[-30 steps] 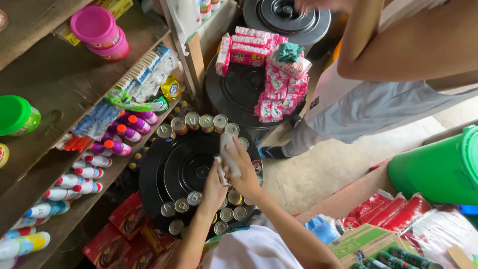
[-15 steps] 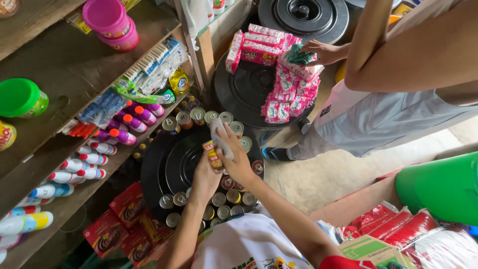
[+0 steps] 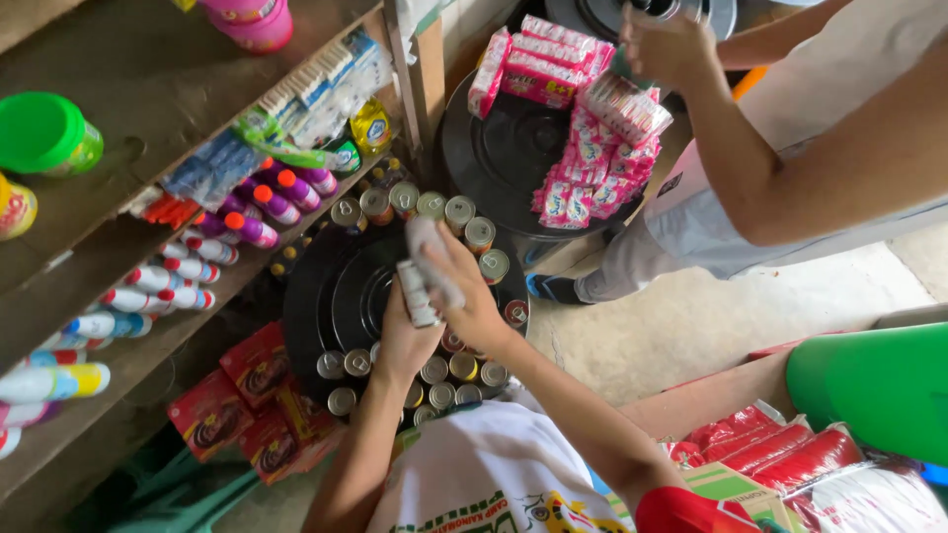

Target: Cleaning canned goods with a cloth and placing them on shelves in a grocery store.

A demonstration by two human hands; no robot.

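My left hand (image 3: 403, 341) grips a small tin can (image 3: 416, 294) and holds it up over a black round lid (image 3: 321, 296). My right hand (image 3: 472, 296) presses a white cloth (image 3: 427, 242) against the top of that can. Several more cans (image 3: 446, 367) stand in a ring around the lid's rim, some right under my hands and others along its far edge (image 3: 431, 205).
A second black lid (image 3: 499, 158) carries pink sachet packs (image 3: 592, 148); another person's hand (image 3: 667, 44) is at them. Wooden shelves to the left hold bottles (image 3: 148, 286) and a green jar (image 3: 44, 133). Red packets (image 3: 252, 380) lie below, and a green bucket (image 3: 879, 385) sits at right.
The can has turned in my left hand, and the cloth now covers its top. The other person's hand has come up over the pink sachet packs.
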